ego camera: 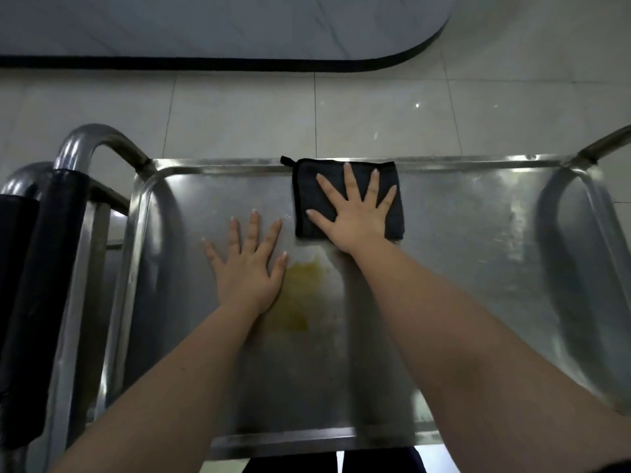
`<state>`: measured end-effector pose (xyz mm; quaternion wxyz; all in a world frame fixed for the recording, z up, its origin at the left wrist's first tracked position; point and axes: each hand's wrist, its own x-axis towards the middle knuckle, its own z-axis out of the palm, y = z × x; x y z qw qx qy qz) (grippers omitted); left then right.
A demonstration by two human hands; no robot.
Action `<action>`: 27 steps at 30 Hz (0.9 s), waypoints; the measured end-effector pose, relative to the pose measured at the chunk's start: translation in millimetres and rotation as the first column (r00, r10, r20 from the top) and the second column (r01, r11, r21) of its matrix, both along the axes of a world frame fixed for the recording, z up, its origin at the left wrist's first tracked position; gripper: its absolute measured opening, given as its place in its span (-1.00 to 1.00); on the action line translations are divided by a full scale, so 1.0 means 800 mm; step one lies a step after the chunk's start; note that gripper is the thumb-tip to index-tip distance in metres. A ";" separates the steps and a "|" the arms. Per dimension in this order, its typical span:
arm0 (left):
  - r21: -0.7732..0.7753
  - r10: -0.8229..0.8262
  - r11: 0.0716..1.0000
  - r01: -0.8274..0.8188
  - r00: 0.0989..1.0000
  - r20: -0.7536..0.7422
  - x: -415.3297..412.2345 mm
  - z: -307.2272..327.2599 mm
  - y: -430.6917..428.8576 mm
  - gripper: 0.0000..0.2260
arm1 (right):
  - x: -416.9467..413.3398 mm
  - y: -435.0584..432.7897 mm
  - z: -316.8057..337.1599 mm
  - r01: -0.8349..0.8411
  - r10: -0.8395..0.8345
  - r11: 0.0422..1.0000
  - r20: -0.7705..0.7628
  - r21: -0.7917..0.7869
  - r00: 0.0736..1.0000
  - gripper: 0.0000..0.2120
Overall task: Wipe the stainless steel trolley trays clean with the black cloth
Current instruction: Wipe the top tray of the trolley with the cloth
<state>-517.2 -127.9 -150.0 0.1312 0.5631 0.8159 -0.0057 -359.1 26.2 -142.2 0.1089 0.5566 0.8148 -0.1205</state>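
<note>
The top stainless steel tray [471,240] of the trolley fills the view. A folded black cloth [309,203] lies at the tray's far edge, near the middle. My right hand [355,213] presses flat on the cloth with fingers spread. My left hand [249,264] rests flat on the bare steel to the left of the cloth, fingers straight. A yellow smear [300,295] stains the tray between my two forearms, just below the cloth.
The trolley's curved steel handle [99,138] with black grip padding [44,268] stands at the left. A second steel bar [604,141] rises at the far right corner. Pale floor tiles [375,114] lie beyond the tray, with a dark-edged curved counter [409,52] further back.
</note>
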 end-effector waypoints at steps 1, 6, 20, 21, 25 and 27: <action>0.002 -0.003 1.000 0.003 1.000 0.006 0.000 0.001 0.000 -0.48 | 0.019 0.005 0.001 0.004 -0.004 1.000 0.004 0.001 1.000 -0.24; -0.001 -0.015 1.000 0.015 1.000 0.011 0.002 0.001 0.000 -0.48 | 0.161 0.041 0.008 0.284 -0.283 0.959 0.036 -0.021 0.958 -0.26; -0.017 0.010 1.000 -0.010 1.000 -0.007 0.004 0.004 -0.001 -0.47 | 0.061 0.011 0.003 -0.008 0.008 1.000 0.025 0.016 1.000 -0.29; -0.015 0.007 1.000 -0.007 1.000 -0.009 0.005 0.004 -0.001 -0.47 | 0.092 0.026 0.003 0.082 -0.082 0.997 0.036 0.015 0.996 -0.29; -0.011 0.003 1.000 -0.003 1.000 -0.017 0.007 0.003 0.000 -0.47 | 0.207 0.056 0.013 0.383 -0.381 0.924 0.065 -0.014 0.922 -0.24; -0.014 0.000 1.000 0.000 1.000 -0.017 0.007 0.004 0.001 -0.48 | 0.206 0.053 0.017 0.448 -0.446 0.894 0.066 -0.021 0.893 -0.20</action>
